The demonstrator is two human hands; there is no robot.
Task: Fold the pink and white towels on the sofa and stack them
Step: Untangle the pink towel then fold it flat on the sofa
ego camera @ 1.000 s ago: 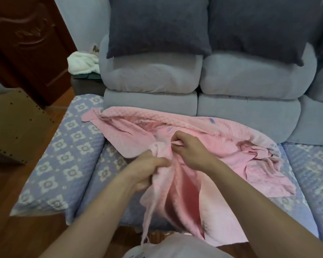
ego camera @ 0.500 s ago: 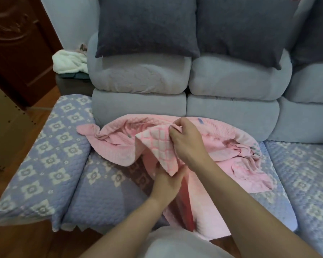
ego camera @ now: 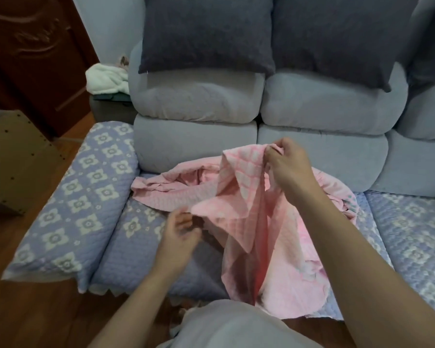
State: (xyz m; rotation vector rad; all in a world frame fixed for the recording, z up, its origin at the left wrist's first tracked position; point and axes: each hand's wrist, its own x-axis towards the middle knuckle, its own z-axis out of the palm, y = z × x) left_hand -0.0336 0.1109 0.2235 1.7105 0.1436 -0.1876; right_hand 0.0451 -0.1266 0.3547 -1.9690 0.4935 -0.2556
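Fingers of right hand (ego camera: pixel 288 165) pinch quilted pink towel (ego camera: pixel 249 204), crumpled on sofa (ego camera: pixel 312 151).

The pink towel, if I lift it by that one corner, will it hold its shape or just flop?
Probably flop: the pink towel sags in loose folds below the right hand pinching its corner. It looks thin and likely light, since one pinch holds it up. Its quilted weave should resist slipping. The left hand could catch another edge.
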